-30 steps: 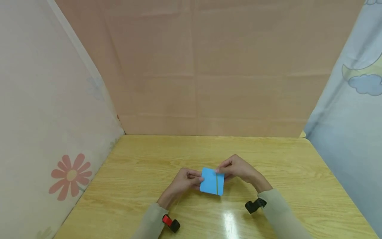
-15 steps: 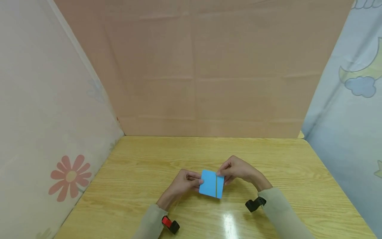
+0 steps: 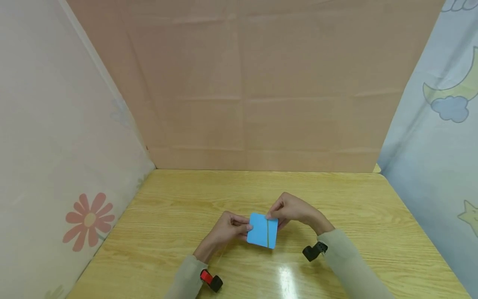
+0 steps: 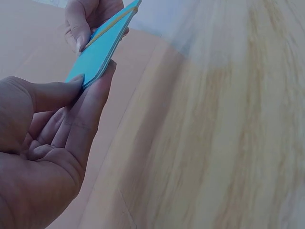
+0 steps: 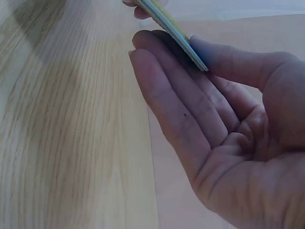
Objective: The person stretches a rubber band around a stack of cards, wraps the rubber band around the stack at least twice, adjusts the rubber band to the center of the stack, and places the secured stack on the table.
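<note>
A thin stack of square blue cards (image 3: 257, 231) with rounded corners is held above the table, and a yellowish rubber band (image 3: 267, 236) runs round it near its right side. My left hand (image 3: 225, 229) pinches the left edge, thumb on the blue face and fingers beneath. At the upper right, my right hand (image 3: 295, 208) pinches the stack close to the band. Several thin layers show along the edge of the stack (image 5: 172, 34) in the right wrist view. In the left wrist view the band (image 4: 110, 27) slants across the blue face.
The wood-grain table (image 3: 179, 195) lies under both hands. A plain pinkish-brown sheet (image 3: 242, 91) hangs behind it. Patterned cloths stand at the left (image 3: 45, 124) and right (image 3: 429, 166). Black wrist cameras with straps sit on both forearms.
Both hands and the stack have shifted slightly left, the right hand most in the last half second. The stack sits a little lower in view than a second ago. Both grips stay the same.
</note>
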### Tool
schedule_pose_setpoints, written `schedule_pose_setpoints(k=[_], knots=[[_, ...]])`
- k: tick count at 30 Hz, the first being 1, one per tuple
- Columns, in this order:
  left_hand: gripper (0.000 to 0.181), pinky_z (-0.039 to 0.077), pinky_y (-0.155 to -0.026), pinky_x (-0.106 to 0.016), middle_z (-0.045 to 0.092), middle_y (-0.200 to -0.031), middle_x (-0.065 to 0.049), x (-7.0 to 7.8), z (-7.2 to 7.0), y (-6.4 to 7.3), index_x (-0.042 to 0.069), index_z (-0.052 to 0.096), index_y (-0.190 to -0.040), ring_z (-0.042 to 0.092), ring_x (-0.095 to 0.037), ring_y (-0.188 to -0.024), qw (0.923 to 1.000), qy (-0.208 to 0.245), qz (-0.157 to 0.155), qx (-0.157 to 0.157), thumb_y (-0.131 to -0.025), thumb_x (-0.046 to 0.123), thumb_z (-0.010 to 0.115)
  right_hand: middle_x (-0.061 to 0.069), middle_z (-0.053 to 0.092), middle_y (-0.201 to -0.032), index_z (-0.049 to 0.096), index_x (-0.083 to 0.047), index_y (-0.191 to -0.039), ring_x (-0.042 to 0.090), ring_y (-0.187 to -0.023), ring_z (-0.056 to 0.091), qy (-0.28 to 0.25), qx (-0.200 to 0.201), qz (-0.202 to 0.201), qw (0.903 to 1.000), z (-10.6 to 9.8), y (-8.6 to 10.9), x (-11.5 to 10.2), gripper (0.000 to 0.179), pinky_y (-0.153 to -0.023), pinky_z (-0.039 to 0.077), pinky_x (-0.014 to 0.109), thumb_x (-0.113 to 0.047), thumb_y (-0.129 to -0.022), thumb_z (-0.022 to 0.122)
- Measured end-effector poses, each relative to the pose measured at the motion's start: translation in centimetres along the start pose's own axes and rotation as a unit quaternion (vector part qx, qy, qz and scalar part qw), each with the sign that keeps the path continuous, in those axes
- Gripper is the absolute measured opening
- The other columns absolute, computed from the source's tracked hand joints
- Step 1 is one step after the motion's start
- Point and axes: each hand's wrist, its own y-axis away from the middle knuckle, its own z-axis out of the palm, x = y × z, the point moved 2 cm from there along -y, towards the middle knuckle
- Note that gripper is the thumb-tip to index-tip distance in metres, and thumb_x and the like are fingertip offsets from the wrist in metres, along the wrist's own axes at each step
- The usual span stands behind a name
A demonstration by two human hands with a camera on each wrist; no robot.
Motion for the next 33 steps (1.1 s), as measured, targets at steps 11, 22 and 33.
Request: schedule_pose_setpoints(k=[11, 22, 33], knots=[[0.021, 0.069, -0.075, -0.043, 0.08, -0.102, -0.023, 0.7, -0.9, 0.6, -0.004, 0.078, -0.117, 0.079, -0.017, -0.08, 0.9997, -0.026, -0.004, -0.003, -0.099, 0.005, 0.072, 0.019, 0.081, -0.095, 0.083, 0.002, -0.1, 0.032, -0.076, 0.08, -0.024, -0.002, 0.002, 0.9997, 0.7, -0.4, -0.3, 0.017, -0.075, 0.066, 0.058, -0.012, -0.098, 0.074], [0.024, 0.069, -0.075, -0.042, 0.079, -0.104, -0.025, 1.0, -0.7, 0.5, -0.006, 0.077, -0.118, 0.079, -0.017, -0.081, 0.9993, -0.036, 0.002, -0.01, -0.098, 0.006, 0.073, 0.015, 0.081, -0.096, 0.083, 0.003, -0.102, 0.015, -0.073, 0.075, -0.021, 0.02, -0.007, 0.9995, 1.4, -0.9, -0.2, 0.019, -0.068, 0.067, 0.039, -0.014, -0.098, 0.074], [0.026, 0.069, -0.078, -0.044, 0.079, -0.106, -0.024, 0.6, -0.3, 0.0, -0.008, 0.075, -0.119, 0.079, -0.017, -0.082, 0.9996, -0.028, -0.004, 0.002, -0.099, 0.007, 0.072, 0.013, 0.081, -0.103, 0.083, -0.001, -0.105, 0.018, -0.08, 0.077, -0.015, 0.026, 0.009, 0.9995, 0.5, -0.8, 0.3, 0.022, -0.074, 0.068, 0.044, -0.021, -0.1, 0.074]])
